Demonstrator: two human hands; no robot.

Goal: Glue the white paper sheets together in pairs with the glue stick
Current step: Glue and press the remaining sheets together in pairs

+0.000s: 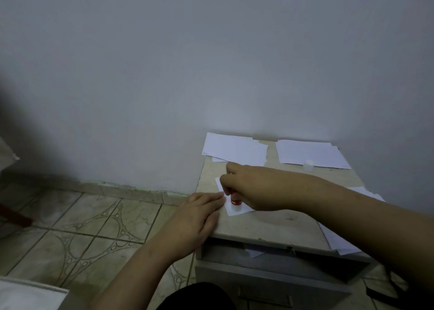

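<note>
Gripping the glue stick (235, 199) in my right hand (249, 187), fingers curled round its barrel, I have its tip down on the small white sheet (234, 210) near the left front of the tabletop (270, 225). My left hand (199, 215) lies flat, fingers straight, its fingertips (219, 195) pressing the sheet's near-left edge and holding nothing.

I judge the main risk is the sheet sliding or creasing: only one edge is pinned, so a stroke pushed toward that hand could buckle the paper. It also sits close to the table's left edge, so glue may run off onto the top. The cap (308, 165) stands well apart by the right back stack (310, 153); a sleeve-less forearm sweeping back could knock it or disturb the left back stack (234, 149) and the loose sheets at right (335, 239).
</note>
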